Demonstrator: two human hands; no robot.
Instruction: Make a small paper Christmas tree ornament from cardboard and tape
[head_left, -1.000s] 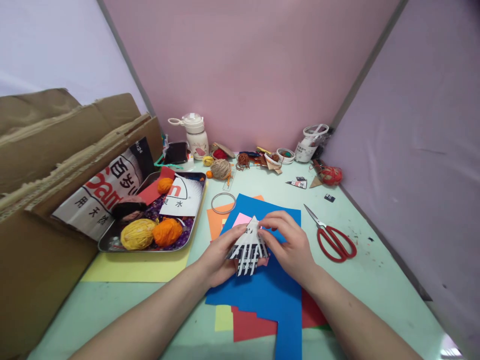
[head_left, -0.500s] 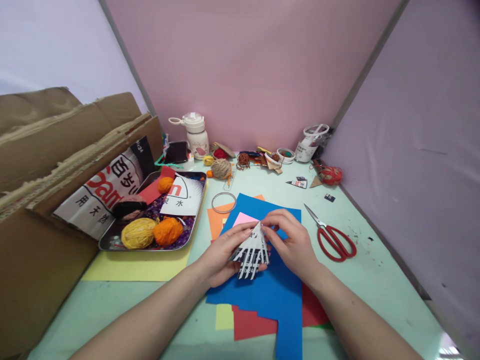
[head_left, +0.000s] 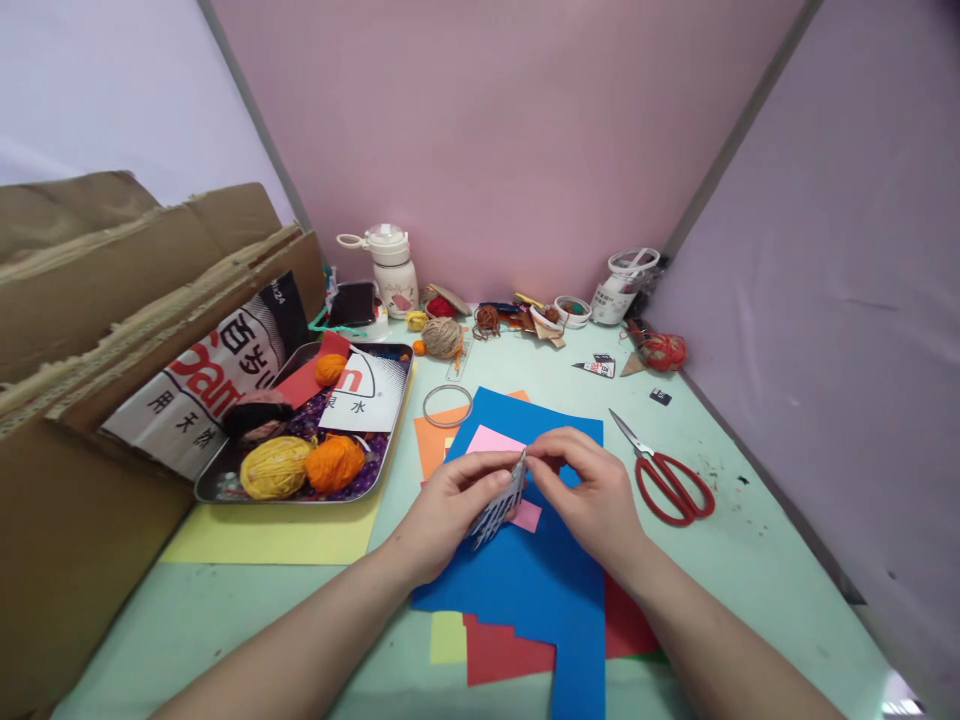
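A small black-and-white printed paper piece, cut into strips at its lower end, is held above the blue sheet. My left hand is closed on it, thumb on the near face. At its pointed top, the thumb and forefinger of my right hand are pinched together; whether they grip the tip I cannot make out fully. Pink paper lies beneath, partly hidden by my hands. Red-handled scissors rest to the right of my right hand.
On the left stands a metal tray with yarn balls and paper, beside cardboard. A metal ring lies beyond the hands. Along the back are a white bottle, a twine ball and a clear jar.
The printed paper has turned from facing me to nearly edge-on, tilting to the left. More of the pink paper beneath shows. Both hands stay close together at its tip.
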